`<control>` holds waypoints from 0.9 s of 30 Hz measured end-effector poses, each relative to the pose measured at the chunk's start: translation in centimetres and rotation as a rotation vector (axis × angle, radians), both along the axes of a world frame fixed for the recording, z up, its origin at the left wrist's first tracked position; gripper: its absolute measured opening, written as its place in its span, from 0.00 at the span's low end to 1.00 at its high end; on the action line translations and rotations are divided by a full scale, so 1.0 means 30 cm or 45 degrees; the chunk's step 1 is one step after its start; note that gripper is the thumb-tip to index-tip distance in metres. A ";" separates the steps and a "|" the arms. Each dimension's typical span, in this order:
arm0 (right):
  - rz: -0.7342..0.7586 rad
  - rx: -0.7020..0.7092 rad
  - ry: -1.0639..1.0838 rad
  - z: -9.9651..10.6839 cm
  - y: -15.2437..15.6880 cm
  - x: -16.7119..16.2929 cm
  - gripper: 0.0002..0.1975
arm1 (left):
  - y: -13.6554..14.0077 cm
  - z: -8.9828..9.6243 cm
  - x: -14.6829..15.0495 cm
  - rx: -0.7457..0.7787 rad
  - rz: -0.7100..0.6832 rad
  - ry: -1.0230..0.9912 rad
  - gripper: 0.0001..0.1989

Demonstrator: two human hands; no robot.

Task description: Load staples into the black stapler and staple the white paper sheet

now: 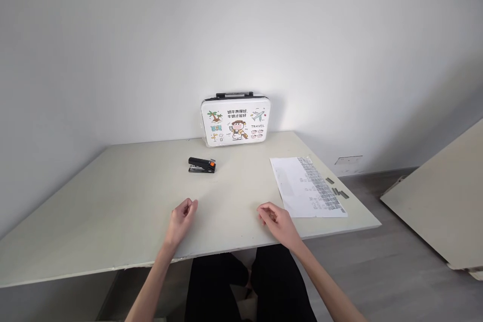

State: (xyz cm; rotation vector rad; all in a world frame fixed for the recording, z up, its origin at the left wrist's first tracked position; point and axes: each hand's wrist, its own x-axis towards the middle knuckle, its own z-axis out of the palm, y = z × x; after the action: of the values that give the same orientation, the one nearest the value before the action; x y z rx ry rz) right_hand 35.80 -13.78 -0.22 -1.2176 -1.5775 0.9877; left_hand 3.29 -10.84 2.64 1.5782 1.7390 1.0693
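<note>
Left hand (181,219) and right hand (275,220), loosely clenched, palms hidden, lie near the tabletop (113,201)'s front edge; a black stapler (202,165) lies toward its back edge, an illegible printed sheet (306,186) near its right.

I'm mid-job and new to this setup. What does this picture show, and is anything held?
No machine here: these are a person's bare left hand and right hand, filmed by a camera worn on the head, looking forward and down. Both are loosely curled over the near part of a pale table; neither visibly holds anything. A black stapler lies beyond the left hand. Farther right is a printed sheet, with small grey strips beside it. A white case stands at the back by the wall.
</note>
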 end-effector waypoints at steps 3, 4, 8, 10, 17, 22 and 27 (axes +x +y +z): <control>-0.048 -0.009 0.018 -0.009 -0.002 0.000 0.22 | 0.002 -0.022 -0.006 0.006 0.007 -0.020 0.24; -0.063 -0.012 0.023 -0.011 0.000 -0.002 0.23 | 0.003 -0.027 -0.007 0.004 0.001 -0.021 0.24; -0.078 -0.026 0.032 -0.010 0.009 -0.008 0.24 | 0.013 -0.041 -0.009 0.004 -0.020 -0.024 0.22; -0.076 -0.031 0.032 -0.007 0.009 -0.008 0.24 | 0.017 -0.045 -0.012 0.008 -0.020 -0.030 0.20; -0.069 -0.029 0.015 -0.009 -0.001 -0.009 0.21 | 0.006 -0.046 -0.016 -0.011 0.004 -0.032 0.16; -0.068 -0.040 0.006 -0.013 -0.004 -0.009 0.21 | -0.001 -0.045 -0.017 -0.022 0.010 -0.025 0.15; -0.088 -0.031 0.006 -0.017 -0.004 -0.005 0.21 | 0.001 -0.047 -0.016 -0.015 0.001 -0.024 0.14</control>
State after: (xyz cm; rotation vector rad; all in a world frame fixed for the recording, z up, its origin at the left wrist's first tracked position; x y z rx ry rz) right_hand 35.65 -13.89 -0.73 -1.2768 -1.5135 0.9670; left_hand 2.80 -10.82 1.24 1.5556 1.7302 1.0696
